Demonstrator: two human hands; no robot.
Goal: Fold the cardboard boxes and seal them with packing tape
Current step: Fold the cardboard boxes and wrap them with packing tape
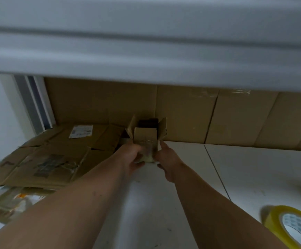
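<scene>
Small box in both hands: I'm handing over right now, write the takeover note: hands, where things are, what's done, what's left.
Left hand: grips the near end of the small box from the left.
Right hand: holds the same end from the right, fingers curled on it.
Box: held out over the white floor, far end open with flaps splayed; shiny tape seems to cover the near end, though blur hides detail.
Tape roll: yellow, on the floor at the lower right.
Flat cardboard: stacked at the left, unfolded.
Done: box formed, near end apparently taped.
Left: close and tape the open flaps, then fold the flat pieces.
</scene>
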